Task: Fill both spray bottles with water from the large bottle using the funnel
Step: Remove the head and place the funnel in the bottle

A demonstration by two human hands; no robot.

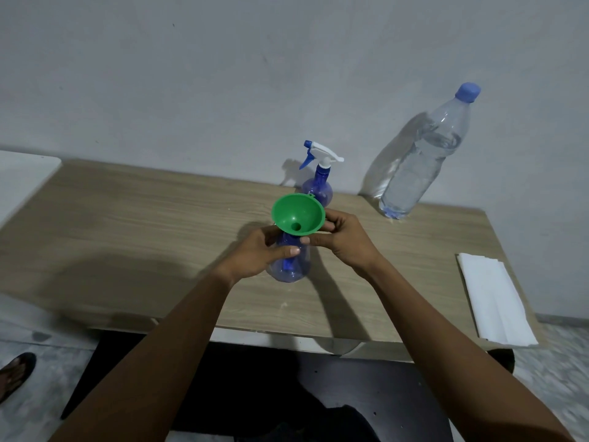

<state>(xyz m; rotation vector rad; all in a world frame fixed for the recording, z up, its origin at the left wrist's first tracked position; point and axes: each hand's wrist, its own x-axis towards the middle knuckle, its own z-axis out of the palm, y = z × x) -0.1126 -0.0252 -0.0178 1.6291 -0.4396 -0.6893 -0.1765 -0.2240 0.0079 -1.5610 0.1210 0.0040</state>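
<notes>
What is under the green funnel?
A blue spray bottle, without its sprayer, held by the left hand; the right hand steadies the funnel. The bottle's neck is covered.

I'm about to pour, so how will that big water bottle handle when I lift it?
The big bottle looks mostly full, so probably heavy. Its thin clear walls may flex under a squeeze. Tall on a narrow base, it could tip if nudged. The cap is still on.
</notes>
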